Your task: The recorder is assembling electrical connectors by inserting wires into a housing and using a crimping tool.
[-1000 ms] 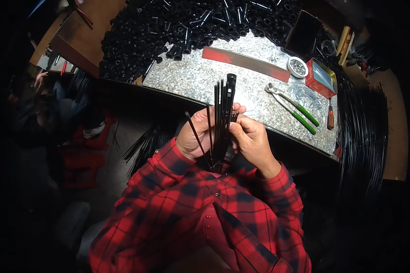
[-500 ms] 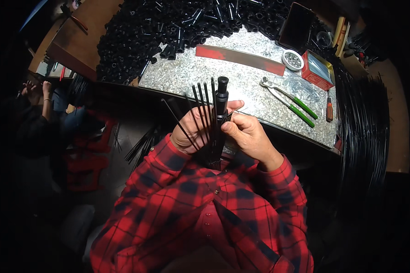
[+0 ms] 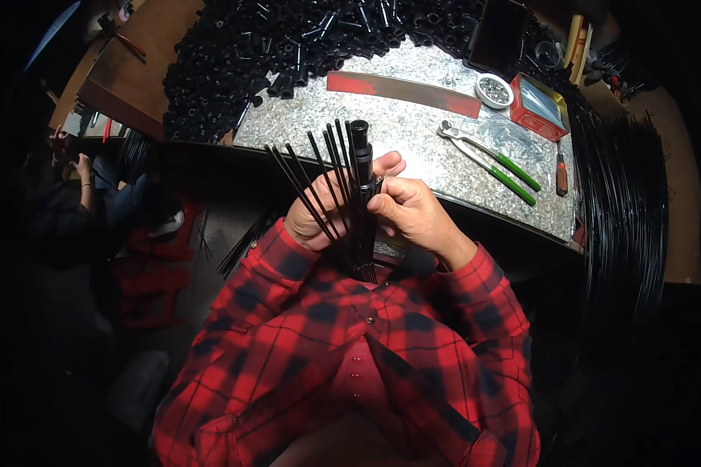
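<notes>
In front of my chest stands a black umbrella frame (image 3: 362,159), its shaft upright and several thin ribs fanned out to the left. My left hand (image 3: 310,214) is wrapped round the frame from behind the ribs, with its fingertips showing past the shaft. From the right, my right hand (image 3: 420,214) pinches at the shaft's collar with thumb and forefinger. What lies between those fingers is too small to make out. The frame's lower end is bunched close to my shirt.
On the speckled worktop (image 3: 304,117) lie green-handled pincers (image 3: 491,165), a screwdriver (image 3: 561,173), a flat strip (image 3: 401,95), a white dish of small parts (image 3: 494,92) and a red box (image 3: 533,117). Black tubular parts (image 3: 234,70) heap behind. Long black rods (image 3: 623,218) hang at right. Another person (image 3: 78,194) sits left.
My hands and the frame have shifted slightly left and up in the picture. More ribs now spread out to the left. The pinch of my right hand stays at the collar.
</notes>
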Motion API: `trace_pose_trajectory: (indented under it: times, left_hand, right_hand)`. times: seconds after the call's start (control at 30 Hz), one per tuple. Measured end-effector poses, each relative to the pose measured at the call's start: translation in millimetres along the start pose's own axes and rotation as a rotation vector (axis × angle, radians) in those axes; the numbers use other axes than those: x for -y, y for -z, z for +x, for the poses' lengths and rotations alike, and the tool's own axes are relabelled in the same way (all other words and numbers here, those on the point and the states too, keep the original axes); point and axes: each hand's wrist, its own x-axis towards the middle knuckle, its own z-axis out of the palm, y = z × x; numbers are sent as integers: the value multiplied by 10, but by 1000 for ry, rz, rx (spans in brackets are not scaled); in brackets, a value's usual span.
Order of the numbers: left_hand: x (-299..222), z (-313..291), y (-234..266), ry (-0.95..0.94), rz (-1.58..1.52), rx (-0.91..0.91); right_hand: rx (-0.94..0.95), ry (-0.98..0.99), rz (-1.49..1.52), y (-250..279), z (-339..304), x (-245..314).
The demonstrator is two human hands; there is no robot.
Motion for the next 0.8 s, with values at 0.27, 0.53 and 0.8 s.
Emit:
trace_pose_trajectory:
  times: [0.27,0.53,0.8]
  left_hand:
    - [-65,120,-145,-236,190,-120]
    - [-167,23,-223,-523,393,-323]
    - [-361,-91,-388,-579,801,-544]
  right_hand:
    - [-302,293,-136,-160,71,-27]
    - [-432,522,-409,-281,308,85]
    - [-434,689,-381,-487,478,-15]
